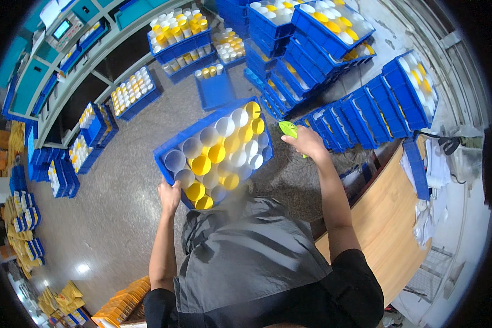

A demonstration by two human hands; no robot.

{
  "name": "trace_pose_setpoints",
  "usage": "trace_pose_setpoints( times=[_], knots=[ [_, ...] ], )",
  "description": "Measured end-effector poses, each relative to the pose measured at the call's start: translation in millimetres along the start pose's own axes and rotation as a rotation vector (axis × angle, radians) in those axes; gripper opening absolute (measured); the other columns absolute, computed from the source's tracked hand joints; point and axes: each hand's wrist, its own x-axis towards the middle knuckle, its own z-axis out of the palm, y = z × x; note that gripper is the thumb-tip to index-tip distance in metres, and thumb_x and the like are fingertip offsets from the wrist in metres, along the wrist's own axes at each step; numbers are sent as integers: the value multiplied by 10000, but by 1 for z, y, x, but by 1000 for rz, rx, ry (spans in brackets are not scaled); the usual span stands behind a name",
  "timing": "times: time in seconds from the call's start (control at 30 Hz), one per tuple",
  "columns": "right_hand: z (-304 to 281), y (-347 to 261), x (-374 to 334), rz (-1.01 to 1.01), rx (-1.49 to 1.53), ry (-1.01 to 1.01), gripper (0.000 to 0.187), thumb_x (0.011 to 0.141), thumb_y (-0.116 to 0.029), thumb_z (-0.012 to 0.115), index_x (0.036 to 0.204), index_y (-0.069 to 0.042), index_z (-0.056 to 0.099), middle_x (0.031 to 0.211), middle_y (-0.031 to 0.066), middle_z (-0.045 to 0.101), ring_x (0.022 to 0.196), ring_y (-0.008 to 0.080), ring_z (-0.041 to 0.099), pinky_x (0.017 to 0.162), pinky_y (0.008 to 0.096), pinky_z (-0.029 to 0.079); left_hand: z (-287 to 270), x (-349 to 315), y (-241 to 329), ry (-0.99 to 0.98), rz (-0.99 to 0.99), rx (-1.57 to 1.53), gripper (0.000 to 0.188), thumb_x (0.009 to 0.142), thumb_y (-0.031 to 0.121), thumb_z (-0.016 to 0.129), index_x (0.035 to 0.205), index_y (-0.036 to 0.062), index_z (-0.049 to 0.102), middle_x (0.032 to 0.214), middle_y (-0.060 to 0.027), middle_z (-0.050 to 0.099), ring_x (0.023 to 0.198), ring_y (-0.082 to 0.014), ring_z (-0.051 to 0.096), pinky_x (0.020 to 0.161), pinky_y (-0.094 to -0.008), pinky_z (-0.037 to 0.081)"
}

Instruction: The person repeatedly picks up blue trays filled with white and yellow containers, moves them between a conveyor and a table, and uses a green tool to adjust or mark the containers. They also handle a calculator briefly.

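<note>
In front of my body a blue plastic crate [188, 128] is tilted, its open top toward me. Rows of white and yellow cylinders [200, 165], hollow like cups or tubes, fill it. My left hand [170, 195] is closed on the crate's near left corner. Off the crate's right end, apart from it, my right hand [307, 143] is closed around a small lime-green hand tool [288, 129]. The tool's exact kind does not show clearly. Whether my body or something beneath also supports the crate is hidden.
Tall stacks of blue crates [306, 71] with cylinders stand ahead to the right. Another blue crate [213, 92] with a few cylinders lies on the floor ahead. A wooden tabletop [391, 218] is at my right. Teal machinery [38, 82] lines the far left; orange stacked pieces [123, 300] stand lower left.
</note>
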Motion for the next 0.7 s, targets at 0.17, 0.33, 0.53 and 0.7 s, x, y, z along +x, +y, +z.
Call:
trace_pose_setpoints(
  times=[0.17,0.33,0.53,0.7],
  knots=[
    [19,-29,-22,-218,106,-177,517,853,-502,674,1039,-19,669,906,210,712,901,367,698,788,463,534,6,0,6,20,20,75,642,798,172,618,1384,-31,450,839,-273,688,834,-418,694,790,-466,530],
    [27,-65,-43,-357,3,-101,555,855,-512,684,1082,-7,638,973,251,692,981,423,654,830,501,507,18,4,10,18,-54,233,819,803,241,629,1483,-68,292,875,-312,676,867,-443,682,826,-485,525],
    [36,-94,-61,-458,1,-104,544,884,-467,669,1112,25,625,936,251,698,934,423,673,830,512,515,22,3,15,58,-76,339,850,793,242,608,1471,-125,251,864,-320,674,850,-454,678,830,-487,532],
    [59,-117,-67,-598,0,-66,525,881,-478,653,1066,14,628,863,220,694,832,386,688,728,466,536,23,2,6,70,-103,351,850,804,245,614,1459,-150,244,874,-321,677,868,-459,675,849,-486,533]
  ],
)
